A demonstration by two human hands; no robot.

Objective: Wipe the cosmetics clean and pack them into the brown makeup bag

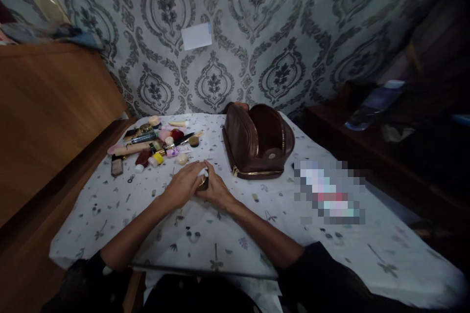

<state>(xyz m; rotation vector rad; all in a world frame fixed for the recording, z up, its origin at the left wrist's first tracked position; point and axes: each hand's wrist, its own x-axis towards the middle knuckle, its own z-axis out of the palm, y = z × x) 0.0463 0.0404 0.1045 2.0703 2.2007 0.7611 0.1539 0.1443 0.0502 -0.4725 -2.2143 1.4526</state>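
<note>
My left hand (182, 185) and my right hand (216, 190) meet just above the table, fingers closed around a small dark container (202, 184) with a gold-coloured band. Something white (203, 172) shows between the fingers at its top; whether it is a cloth or part of the container I cannot tell. Beyond my right hand stands a brown makeup bag (238, 144), its zipped mouth gaping. To the left of it lies a loose pile of cosmetics, with a yellow-capped tube (157, 158), a dark red bottle (143, 158) and a small round cream-coloured jar (182, 158).
A white patterned cloth (165, 249) covers the table. On its right lies a pixelated item (328, 190). A wooden cabinet (55, 122) borders the left side, and patterned wallpaper (213, 78) rises behind. A clear plastic bottle (374, 107) rests on dark furniture at right.
</note>
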